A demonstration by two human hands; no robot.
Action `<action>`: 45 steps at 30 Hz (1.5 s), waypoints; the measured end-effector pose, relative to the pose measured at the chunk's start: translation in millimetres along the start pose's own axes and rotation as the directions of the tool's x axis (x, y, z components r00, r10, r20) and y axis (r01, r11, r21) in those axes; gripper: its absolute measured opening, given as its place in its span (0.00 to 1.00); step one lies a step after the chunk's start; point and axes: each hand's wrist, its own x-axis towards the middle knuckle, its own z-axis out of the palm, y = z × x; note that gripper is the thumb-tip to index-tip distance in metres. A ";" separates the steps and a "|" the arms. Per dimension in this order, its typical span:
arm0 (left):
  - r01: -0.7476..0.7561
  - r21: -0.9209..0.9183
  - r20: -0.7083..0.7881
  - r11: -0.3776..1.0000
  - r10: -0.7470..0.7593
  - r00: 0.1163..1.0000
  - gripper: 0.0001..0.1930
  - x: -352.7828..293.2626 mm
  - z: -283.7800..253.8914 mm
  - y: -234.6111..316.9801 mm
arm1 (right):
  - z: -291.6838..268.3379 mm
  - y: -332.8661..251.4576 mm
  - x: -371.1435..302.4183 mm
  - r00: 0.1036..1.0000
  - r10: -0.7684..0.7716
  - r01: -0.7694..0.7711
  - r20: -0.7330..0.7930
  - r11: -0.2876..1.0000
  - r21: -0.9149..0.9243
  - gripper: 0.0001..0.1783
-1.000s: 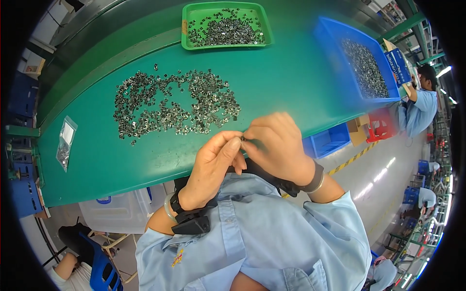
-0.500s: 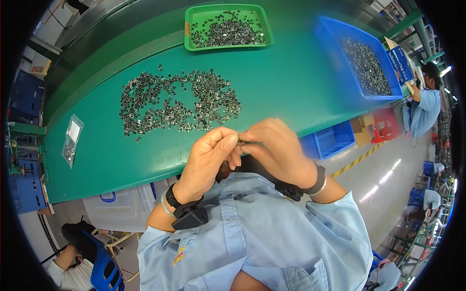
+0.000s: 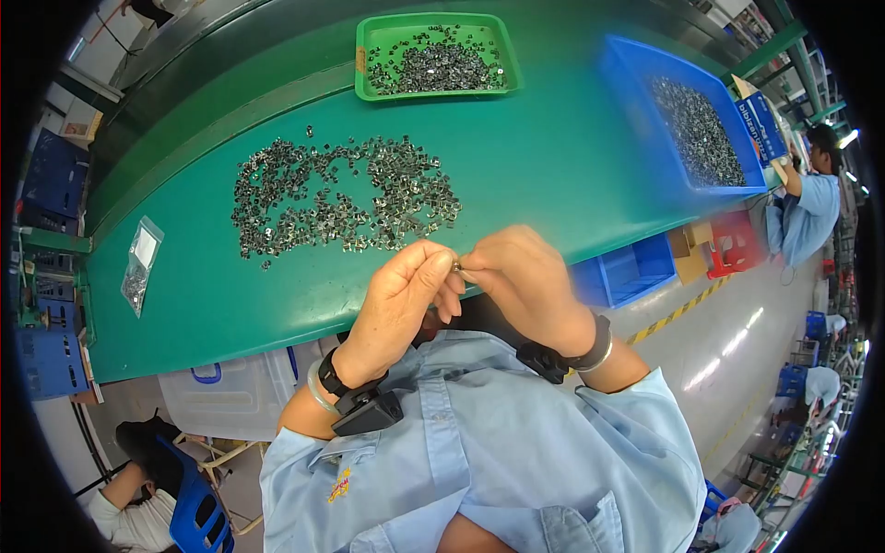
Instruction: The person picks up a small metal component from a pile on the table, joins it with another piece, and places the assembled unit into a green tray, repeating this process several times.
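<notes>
My left hand (image 3: 403, 293) and my right hand (image 3: 525, 281) meet just in front of me, at the near edge of the green table. Thumb and fingertips of both are pinched around one small metal part (image 3: 455, 266), mostly hidden by the fingers. Beyond them a loose spread of small shiny metal parts (image 3: 406, 189) lies on the tabletop, with a few bare gaps in it. At the back, a green tray (image 3: 363, 55) holds a heap of similar small parts.
To the right stands a blue bin (image 3: 636, 88) with many small parts. A clear plastic bag (image 3: 138, 276) of parts lies at the left. Below the table are a lidded clear box (image 3: 221, 396) and an open blue crate (image 3: 636, 272). A co-worker (image 3: 811, 207) is at far right.
My right fingers have shifted slightly, and a little more of the small metal part shows between the fingertips. The view has moved a touch; the parts on the table lie as before.
</notes>
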 end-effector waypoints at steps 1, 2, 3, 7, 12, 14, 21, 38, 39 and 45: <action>-0.001 0.001 0.000 1.000 0.001 1.000 0.12 -0.3 1.0 -0.1 | 0.3 0.7 -0.5 1.000 0.003 -0.003 -0.005 1.000 0.007 0.11; 0.004 -0.018 -0.002 1.000 -0.004 1.000 0.12 -0.6 2.2 -0.2 | 0.6 1.0 -0.8 1.000 0.001 -0.001 -0.006 1.000 0.007 0.11; 0.008 -0.038 -0.003 0.999 -0.008 1.000 0.11 -0.8 3.3 -0.2 | 0.8 1.2 -1.3 1.000 0.003 -0.003 -0.011 1.000 0.007 0.11; 0.033 -0.099 0.008 0.995 -0.032 0.999 0.10 -0.7 3.2 -2.1 | 1.2 -0.3 -2.8 1.000 0.010 -0.010 -0.026 1.000 0.011 0.11; 0.060 -0.253 0.059 0.966 -0.046 0.997 0.09 -0.8 -0.9 -7.4 | 1.8 -2.1 -5.7 0.999 0.021 -0.020 -0.033 0.999 0.030 0.11; 0.060 -0.294 0.076 0.954 -0.039 0.996 0.09 -1.2 -1.2 -9.8 | 2.0 -3.6 -7.2 0.999 0.023 -0.021 -0.034 0.999 0.036 0.11; 0.039 -0.419 0.142 0.907 0.023 0.990 0.08 -2.6 -0.7 -18.9 | 1.6 -8.8 -11.9 0.995 0.100 -0.096 -0.013 0.977 0.190 0.11; 0.038 -0.268 0.052 0.963 -0.025 0.998 0.08 -9.5 5.0 -5.4 | 7.4 0.2 -14.4 0.996 -0.006 0.013 -0.086 0.996 0.083 0.13; 0.061 -0.377 0.094 0.924 -0.027 0.995 0.08 -9.4 4.2 -10.1 | 10.5 0.4 -15.5 0.994 0.029 -0.014 -0.103 0.989 0.144 0.11; 0.106 -0.543 0.158 0.833 -0.023 0.987 0.09 -8.9 -3.1 -21.7 | 16.6 0.6 -14.6 0.991 0.066 -0.037 -0.120 0.973 0.229 0.08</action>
